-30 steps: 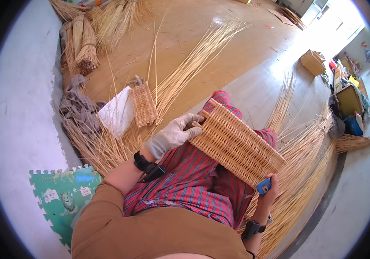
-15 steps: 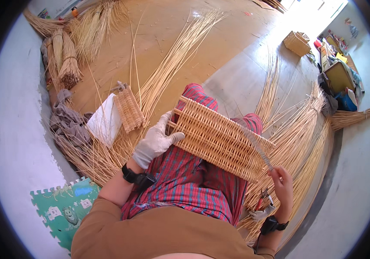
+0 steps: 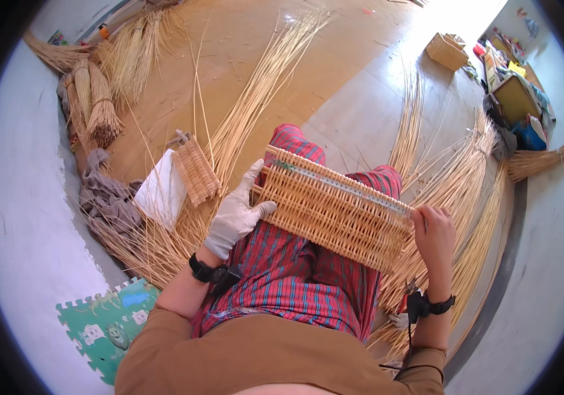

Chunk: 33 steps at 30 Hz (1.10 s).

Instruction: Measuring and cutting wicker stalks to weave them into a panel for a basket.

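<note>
1. The left hand (image 3: 236, 220), in a pale glove, is closed part way around the left end of the woven panel (image 3: 331, 217); its thumb lies on the upper face, and its other fingers are at the end edge, where short rod ends stick out.
2. The right hand (image 3: 436, 233), which is bare, has its fingers curled in a pinch at the end of a measuring tape (image 3: 344, 187); this is just at the far right corner of the panel; whether these fingers also press the panel, I cannot tell.
3. The panel is between the two hands, slanting down from the left one toward the right one, over the checked trousers (image 3: 282, 289); the tape lies along its far long edge.
4. Beyond the left hand and to its left is a small woven panel (image 3: 196, 170), beside a white sheet (image 3: 161, 191); farther to the left is a grey cloth (image 3: 105, 197).
5. Nearer to the body than the left hand, and to its left, is a green foam mat (image 3: 107, 326).
6. To the right of the right hand, loose pale stalks (image 3: 476, 220) spread over the floor; far beyond this hand stands a woven basket (image 3: 447, 52).
</note>
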{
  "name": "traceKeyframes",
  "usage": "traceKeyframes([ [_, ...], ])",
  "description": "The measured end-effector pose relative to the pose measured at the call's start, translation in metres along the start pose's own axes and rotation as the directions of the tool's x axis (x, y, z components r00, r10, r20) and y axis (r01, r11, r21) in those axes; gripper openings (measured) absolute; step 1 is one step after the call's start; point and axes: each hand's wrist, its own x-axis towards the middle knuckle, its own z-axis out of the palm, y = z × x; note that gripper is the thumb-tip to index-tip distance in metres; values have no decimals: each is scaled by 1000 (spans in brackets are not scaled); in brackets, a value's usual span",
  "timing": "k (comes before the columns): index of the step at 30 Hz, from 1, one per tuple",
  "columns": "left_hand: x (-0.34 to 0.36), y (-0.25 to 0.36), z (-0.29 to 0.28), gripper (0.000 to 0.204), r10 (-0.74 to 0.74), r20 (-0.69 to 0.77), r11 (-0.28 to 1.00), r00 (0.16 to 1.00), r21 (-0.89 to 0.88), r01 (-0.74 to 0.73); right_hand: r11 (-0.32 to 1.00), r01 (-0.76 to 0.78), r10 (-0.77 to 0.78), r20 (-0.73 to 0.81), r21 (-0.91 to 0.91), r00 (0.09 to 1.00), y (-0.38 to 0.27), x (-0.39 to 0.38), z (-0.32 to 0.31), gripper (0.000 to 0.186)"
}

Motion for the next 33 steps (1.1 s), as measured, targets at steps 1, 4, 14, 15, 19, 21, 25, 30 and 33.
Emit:
traceKeyframes([
  [1, 2, 3, 1, 91, -24, 14, 1000, 1000, 0, 24, 999, -4, 4, -10, -37, 1000, 4, -1, 0, 22],
  [4, 10, 2, 7, 87, 5, 14, 998, 1000, 64, -6, 989, -148, 147, 46, 18, 988, 14, -11, -12, 27],
  [14, 9, -17, 8, 86, 60, 60, 974, 996, -220, -45, 987, -159, 160, -79, 17, 984, 43, -36, 10, 31],
  [15, 8, -15, 9, 87, 66, 59, 966, 996, -252, -49, 989, -149, 150, -83, 20, 985, 43, -37, 10, 31],
  [19, 8, -13, 9, 87, 90, 36, 962, 995, -262, -78, 983, -183, 182, 5, 36, 983, 42, -42, 10, 30],
  [21, 8, -16, 7, 86, 101, 31, 962, 994, -259, -90, 982, -185, 186, -14, 44, 982, 41, -44, 14, 30],
  [25, 7, -11, 7, 86, 112, 39, 968, 993, -228, -101, 981, -182, 185, -47, 71, 982, 40, -44, 19, 31],
  [30, 4, -2, 8, 85, 92, 24, 985, 995, -151, -87, 989, -143, 146, -85, 39, 986, 41, -47, 20, 30],
  [33, 4, 0, 10, 85, 93, 28, 987, 995, -136, -88, 984, -162, 166, -60, 74, 984, 36, -51, 18, 29],
])
